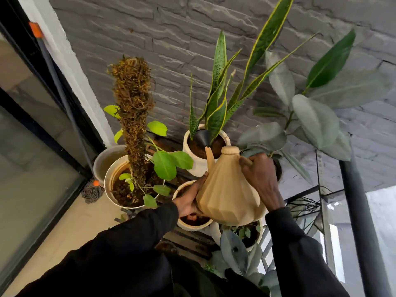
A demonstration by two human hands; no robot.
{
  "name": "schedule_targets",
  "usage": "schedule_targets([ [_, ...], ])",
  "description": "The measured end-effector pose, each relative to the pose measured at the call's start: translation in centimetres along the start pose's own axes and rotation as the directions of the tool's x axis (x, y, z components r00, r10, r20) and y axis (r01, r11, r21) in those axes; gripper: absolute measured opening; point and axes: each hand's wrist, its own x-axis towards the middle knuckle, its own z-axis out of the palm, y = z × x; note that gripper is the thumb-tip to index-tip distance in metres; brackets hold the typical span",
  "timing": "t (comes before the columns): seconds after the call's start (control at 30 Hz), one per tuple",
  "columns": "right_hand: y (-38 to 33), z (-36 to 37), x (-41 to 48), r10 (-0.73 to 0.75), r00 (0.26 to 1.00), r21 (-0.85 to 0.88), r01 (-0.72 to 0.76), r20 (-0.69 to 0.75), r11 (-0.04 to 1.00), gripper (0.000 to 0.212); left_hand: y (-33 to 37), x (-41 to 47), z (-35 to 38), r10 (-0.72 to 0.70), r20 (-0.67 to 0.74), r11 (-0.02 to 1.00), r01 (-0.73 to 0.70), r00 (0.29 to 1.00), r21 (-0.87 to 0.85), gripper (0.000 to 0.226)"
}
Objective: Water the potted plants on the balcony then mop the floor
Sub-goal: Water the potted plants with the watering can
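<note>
Watering can [227, 194], beige with a faceted body, is held up in both hands above the cluster of pots, tilted toward the wall. The right hand [260, 176] is curled round the handle at the top of the can, just behind its lid. The left hand [188, 200] lies flat against the can's lower side, fingers straight, bearing it from beneath. The can's black rose [202, 137] sits over the soil of the white pot [192, 166] that holds the snake plant [216, 108]; whether water is running I cannot tell.

Beside that pot, toward the door, a cream pot [109, 181] carries a moss pole [134, 116] with bright green leaves around it. A smaller round pot [192, 227] stands right under the left hand, and another pot [255, 234] shows below the can's base. A rubber plant [310, 116] with broad grey-green leaves rises at the right.

In the corner of the floor [64, 228], where the glass door [32, 146] meets the stone wall [171, 39], a mop [92, 191] leans upright, its head on the floor just beside a grey bucket [107, 159].
</note>
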Motion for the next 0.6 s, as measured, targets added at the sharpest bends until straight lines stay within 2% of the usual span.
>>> schedule_targets([
  [0.17,-2.3,-0.6,1.9,0.032,0.999,-0.112,-0.029,0.022,0.993,0.045,1.1,-0.1,0.2,-0.038,0.023,0.998,0.039,0.999,-0.057,0.078],
  [0.27,-3.1,-0.9,2.7,0.032,0.999,-0.162,-0.026,0.032,0.986,0.035,1.7,-0.2,0.4,-0.052,0.043,0.995,0.056,0.998,-0.088,0.076],
  [0.6,-4.6,-1.1,4.8,0.018,1.0,-0.248,-0.016,0.004,0.969,0.035,3.1,-1.3,1.3,-0.083,0.067,0.982,0.094,0.994,-0.166,0.081],
])
